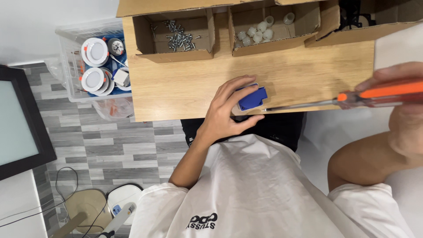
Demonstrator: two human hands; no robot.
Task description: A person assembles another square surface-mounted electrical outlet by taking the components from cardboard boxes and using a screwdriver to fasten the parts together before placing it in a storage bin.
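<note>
My left hand (228, 110) presses down on a small blue and white plastic part (252, 98) at the near edge of the wooden table (176, 83), fingers wrapped around it. My right hand (403, 105) at the right edge grips a screwdriver with an orange handle (387, 92). Its thin metal shaft (299, 105) points left, and the tip sits right beside the blue part.
Three open cardboard boxes line the table's far edge: one with several screws (178, 37), one with small white pieces (257, 31), one with a dark object (352, 15). A clear plastic bin of round white light fittings (97, 66) stands left on the floor. A dark-framed panel (17, 123) sits far left.
</note>
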